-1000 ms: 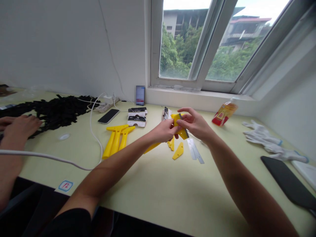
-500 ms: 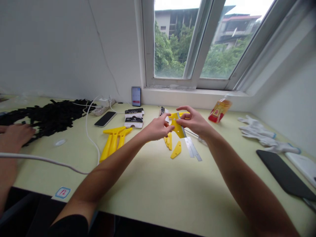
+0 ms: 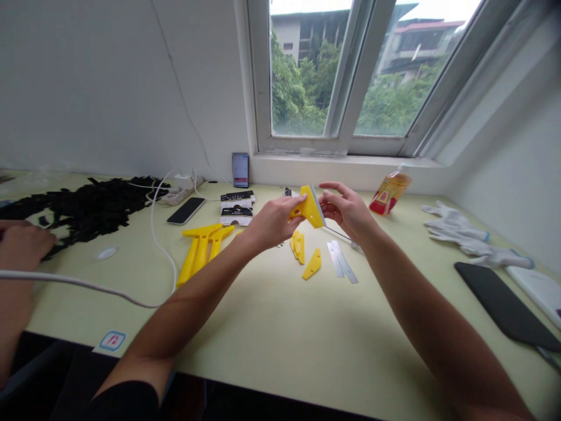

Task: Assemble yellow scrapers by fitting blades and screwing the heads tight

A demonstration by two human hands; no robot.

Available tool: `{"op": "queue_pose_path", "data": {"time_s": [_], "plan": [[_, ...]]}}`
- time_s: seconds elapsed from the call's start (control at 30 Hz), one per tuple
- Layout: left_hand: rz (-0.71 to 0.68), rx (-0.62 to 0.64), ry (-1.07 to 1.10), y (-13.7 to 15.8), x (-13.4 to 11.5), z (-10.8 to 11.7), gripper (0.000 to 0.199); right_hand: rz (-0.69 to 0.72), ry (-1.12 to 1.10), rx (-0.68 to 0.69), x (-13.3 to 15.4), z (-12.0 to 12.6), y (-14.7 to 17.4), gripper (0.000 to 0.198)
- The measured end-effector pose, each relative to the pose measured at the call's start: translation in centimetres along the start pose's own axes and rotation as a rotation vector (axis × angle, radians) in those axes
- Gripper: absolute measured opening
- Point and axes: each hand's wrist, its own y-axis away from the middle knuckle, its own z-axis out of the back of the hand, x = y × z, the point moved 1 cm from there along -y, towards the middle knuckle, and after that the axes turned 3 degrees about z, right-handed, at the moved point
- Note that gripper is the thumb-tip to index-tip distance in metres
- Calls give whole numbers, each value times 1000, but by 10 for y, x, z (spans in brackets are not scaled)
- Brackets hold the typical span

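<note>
My left hand (image 3: 276, 221) grips a yellow scraper (image 3: 312, 209) by its handle end, and a thin metal blade (image 3: 318, 204) runs along the scraper's right edge. Close by that edge is my right hand (image 3: 348, 211), its fingers bent and apart; whether a fingertip touches the blade I cannot tell. Below them on the table lie two loose metal blades (image 3: 342, 262), a single yellow plate (image 3: 312, 264) with holes, and a small stack of similar yellow plates (image 3: 297, 247). A thin metal shaft (image 3: 339, 233) is partly hidden behind my right hand.
Several yellow scraper handles (image 3: 202, 248) lie left of my forearm, near a phone (image 3: 186, 210) and printed cards (image 3: 236, 209). A white cable (image 3: 87, 283) crosses the left side. Another person's hand (image 3: 30, 242) rests by black strips (image 3: 96, 204). Gloves (image 3: 460, 234) lie right.
The scraper has been turned and raised slightly, so its blade edge now faces my right hand. My right fingers have come off the scraper's face. The other person's hand moved slightly left.
</note>
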Motion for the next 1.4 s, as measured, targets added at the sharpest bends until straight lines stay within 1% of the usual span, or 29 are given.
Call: {"op": "queue_pose_path", "data": {"time_s": [0.03, 0.07, 0.1, 0.17, 0.23, 0.27, 0.33, 0.43, 0.57, 0.7, 0.8, 0.93, 1.0, 1.1, 1.27, 1.4], "plan": [[37, -35, 23, -2, 3, 5, 48, 9, 44, -13, -7, -1, -2, 32], [79, -75, 45, -3, 6, 11, 48, 20, 138, 1, -15, -3, -3, 25], [123, -113, 63, -5, 10, 16, 48, 38, 273, 44, -24, -7, -2, 19], [206, -170, 82, -7, 19, 24, 49, 96, 607, 241, -41, -21, 2, 14], [259, -199, 88, -9, 27, 29, 51, 198, 908, 431, -56, -38, 10, 18], [270, -203, 90, -10, 30, 30, 51, 248, 1014, 482, -61, -46, 14, 20], [273, -198, 90, -10, 34, 30, 51, 315, 1139, 518, -70, -58, 20, 24], [271, -166, 84, -10, 34, 27, 51, 329, 1207, 525, -79, -66, 24, 26], [286, -131, 114, -10, 30, 25, 50, 358, 1300, 530, -83, -68, 25, 26], [301, -98, 219, -9, 26, 25, 49, 388, 1374, 534, -83, -71, 27, 26], [305, -83, 325, -9, 26, 23, 44, 412, 1415, 549, -80, -73, 29, 24], [323, -102, 477, -9, 29, 17, 34, 436, 1444, 586, -78, -74, 30, 21], [330, -119, 495, -9, 29, 14, 34, 441, 1443, 605, -77, -74, 30, 20], [310, -146, 413, -9, 26, 13, 37, 441, 1429, 627, -77, -74, 29, 19], [223, -197, 164, -8, 19, 17, 35, 427, 1408, 642, -76, -70, 28, 19], [190, -201, 68, -8, 17, 17, 35, 410, 1416, 650, -74, -69, 28, 19]]}}
